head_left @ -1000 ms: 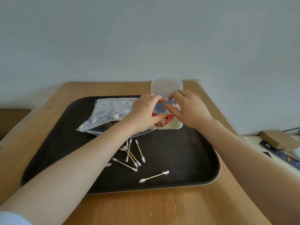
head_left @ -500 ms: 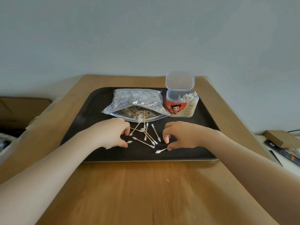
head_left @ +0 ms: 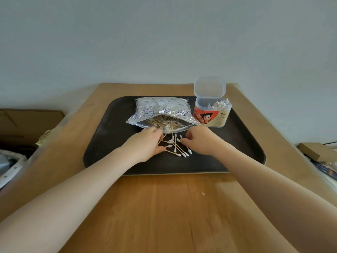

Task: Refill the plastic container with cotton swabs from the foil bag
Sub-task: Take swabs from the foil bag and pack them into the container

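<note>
Fingers (head_left: pixel 159 136) of both hands curled onto loose swabs (head_left: pixel 176 148) w/ mixed axes, just before bag (head_left: pixel 160 111) mouth; grip unclear.

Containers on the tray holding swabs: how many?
2. The foil bag lies open at the tray's back middle; the plastic container, lid up, stands just right of it. Loose swabs lie between both hands.

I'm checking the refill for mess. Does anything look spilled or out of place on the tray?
Yes. Loose cotton swabs lie scattered on the tray in front of the open foil bag, not in the plastic container. The left hand and right hand flank them.
</note>
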`<state>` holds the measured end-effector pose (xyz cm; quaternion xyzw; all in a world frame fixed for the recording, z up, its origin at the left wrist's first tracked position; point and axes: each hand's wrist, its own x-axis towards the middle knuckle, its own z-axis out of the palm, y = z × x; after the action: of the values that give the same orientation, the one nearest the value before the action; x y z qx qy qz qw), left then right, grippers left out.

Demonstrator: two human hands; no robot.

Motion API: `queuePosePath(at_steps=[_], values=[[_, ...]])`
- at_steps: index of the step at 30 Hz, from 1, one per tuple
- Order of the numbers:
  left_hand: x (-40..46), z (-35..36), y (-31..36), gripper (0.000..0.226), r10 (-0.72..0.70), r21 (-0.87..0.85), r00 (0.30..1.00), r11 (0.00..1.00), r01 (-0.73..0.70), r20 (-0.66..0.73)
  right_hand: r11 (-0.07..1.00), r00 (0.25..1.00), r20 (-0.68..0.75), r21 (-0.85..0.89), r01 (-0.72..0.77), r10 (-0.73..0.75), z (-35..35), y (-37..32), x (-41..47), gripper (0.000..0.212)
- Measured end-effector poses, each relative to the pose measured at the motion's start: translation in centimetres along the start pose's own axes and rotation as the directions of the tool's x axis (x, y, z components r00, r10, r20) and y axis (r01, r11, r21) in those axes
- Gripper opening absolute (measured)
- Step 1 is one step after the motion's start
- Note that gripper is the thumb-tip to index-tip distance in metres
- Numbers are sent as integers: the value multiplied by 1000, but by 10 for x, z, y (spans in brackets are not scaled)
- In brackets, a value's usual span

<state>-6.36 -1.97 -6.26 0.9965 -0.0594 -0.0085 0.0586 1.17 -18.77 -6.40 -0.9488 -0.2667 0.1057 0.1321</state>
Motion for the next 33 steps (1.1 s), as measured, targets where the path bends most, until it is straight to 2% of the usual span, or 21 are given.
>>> queuePosePath(at_steps=[2, 4, 9, 12, 15, 18, 20, 22, 26, 28, 33], values=[[5, 4, 3, 55, -51, -12, 998, 999, 51, 39, 1000, 1000, 9, 6, -14, 14, 1, -8, 1, 48], [8, 6, 2, 64, -70, -6, 996, 998, 70, 49, 1000, 999, 33, 10, -11, 11, 1, -16, -1, 54], [10, 7, 0, 40, -53, 15, 999, 998, 53, -13, 991, 999, 43, -130, 16, -10, 6, -27, 0, 43], [12, 7, 3, 26, -37, -7, 999, 999, 37, -16, 993, 1000, -21, -120, -6, 4, 8, -26, 2, 26], [14, 6, 5, 17, -4, 68, 1000, 998, 4, -1, 989, 998, -43, -141, -43, 37, 8, -21, 7, 13], [15, 6, 8, 16, 16, 214, 1000, 977, -17, 7, 971, 1000, -2, -238, -31, 31, 4, -18, 7, 6], [18, 7, 13, 19, -10, 304, 999, 953, 0, 31, 951, 998, 48, -309, -17, 34, -4, -18, 2, 13], [22, 10, 18, 24, -60, 335, 996, 941, 35, 65, 935, 996, 81, -355, -12, 43, -10, -19, -2, 5], [22, 15, 18, 29, -48, 347, 998, 937, 33, 35, 902, 996, 88, -430, 34, 4, -10, -21, -7, 19], [19, 16, 17, 28, -20, 313, 1000, 949, 23, -15, 895, 997, 72, -443, 55, -26, -7, -22, -9, 21], [13, 11, 14, 11, -64, -67, 995, 996, 59, -74, 900, 997, 68, -429, 73, -48, -9, -21, -13, 23]])
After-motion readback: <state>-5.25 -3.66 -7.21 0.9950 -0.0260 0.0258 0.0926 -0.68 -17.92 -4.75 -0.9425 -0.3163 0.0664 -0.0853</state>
